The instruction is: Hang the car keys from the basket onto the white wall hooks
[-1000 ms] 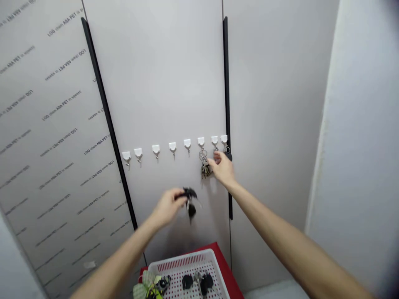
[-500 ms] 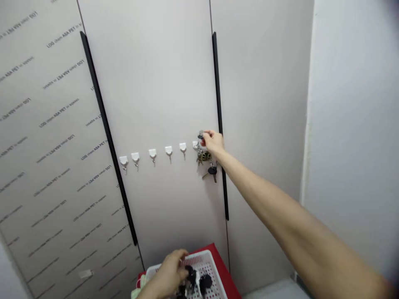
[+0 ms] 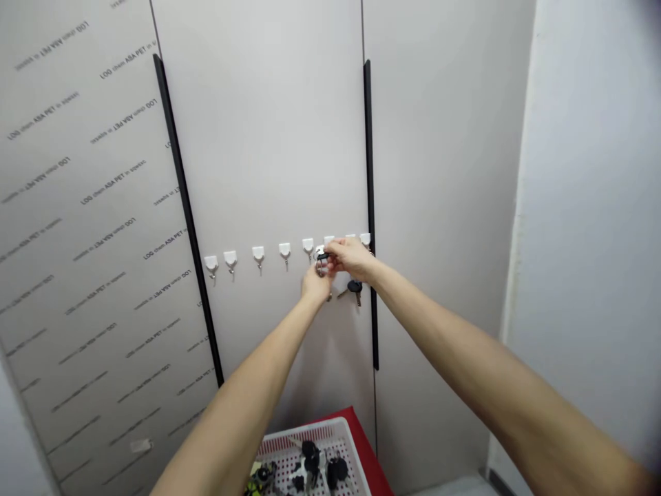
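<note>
Up at the cabinet door, my right hand (image 3: 352, 259) pinches a bunch of keys (image 3: 321, 255) by its dark upper piece and ring. My left hand (image 3: 315, 284) is closed around the lower part of the same bunch, just below and to the left. Most of that bunch is hidden by my fingers. Beneath my right hand hangs another set of keys (image 3: 354, 286) with a black head. A row of white hooks (image 3: 284, 251) is stuck across the door, and both hands cover part of its right end.
A white perforated basket (image 3: 347, 430) holding several black-headed keys (image 3: 311, 458) stands on a red surface (image 3: 365, 441) below. Long black handles (image 3: 182, 186) run down the cabinet door edges. A white wall (image 3: 589, 227) rises at right.
My left hand has risen from the basket to the key bunch and now grips its lower part. My right hand has come down slightly with the bunch.
</note>
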`<state>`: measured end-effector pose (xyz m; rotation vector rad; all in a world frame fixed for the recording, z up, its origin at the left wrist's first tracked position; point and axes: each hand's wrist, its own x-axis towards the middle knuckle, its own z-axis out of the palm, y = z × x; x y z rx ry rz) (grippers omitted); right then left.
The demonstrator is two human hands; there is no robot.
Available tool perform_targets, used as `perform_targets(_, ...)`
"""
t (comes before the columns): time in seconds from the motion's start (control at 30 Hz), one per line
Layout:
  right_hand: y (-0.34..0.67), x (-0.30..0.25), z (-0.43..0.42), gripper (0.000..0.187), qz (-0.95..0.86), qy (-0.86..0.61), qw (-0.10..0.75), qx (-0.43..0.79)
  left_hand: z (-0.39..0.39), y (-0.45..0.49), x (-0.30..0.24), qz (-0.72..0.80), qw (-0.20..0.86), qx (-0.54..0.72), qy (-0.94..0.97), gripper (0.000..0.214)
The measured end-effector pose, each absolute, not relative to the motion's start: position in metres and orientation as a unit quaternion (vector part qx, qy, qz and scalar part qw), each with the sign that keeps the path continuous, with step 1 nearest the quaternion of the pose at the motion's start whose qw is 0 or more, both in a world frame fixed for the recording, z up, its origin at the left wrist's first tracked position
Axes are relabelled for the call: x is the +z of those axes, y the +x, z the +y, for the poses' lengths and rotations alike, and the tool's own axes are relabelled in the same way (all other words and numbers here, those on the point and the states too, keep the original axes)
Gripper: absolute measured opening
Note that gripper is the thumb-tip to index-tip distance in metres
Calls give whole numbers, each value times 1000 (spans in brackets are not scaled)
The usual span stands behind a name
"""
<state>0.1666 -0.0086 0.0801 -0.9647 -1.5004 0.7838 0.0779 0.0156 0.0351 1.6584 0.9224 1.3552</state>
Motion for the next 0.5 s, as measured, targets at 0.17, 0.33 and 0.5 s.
perform_targets(0.17, 203, 44, 3, 24, -562, -549, 615, 68, -2, 78, 2, 377, 433, 467, 672, 16)
perform_targets(0.33, 217, 11, 22, 21, -560, -656, 505, -33, -36, 58, -89, 423, 358, 282, 783, 20)
perform_targets(0.5, 211, 28, 23, 20, -525, -623, 577, -49, -53, 29, -168, 459, 327, 172, 808, 22)
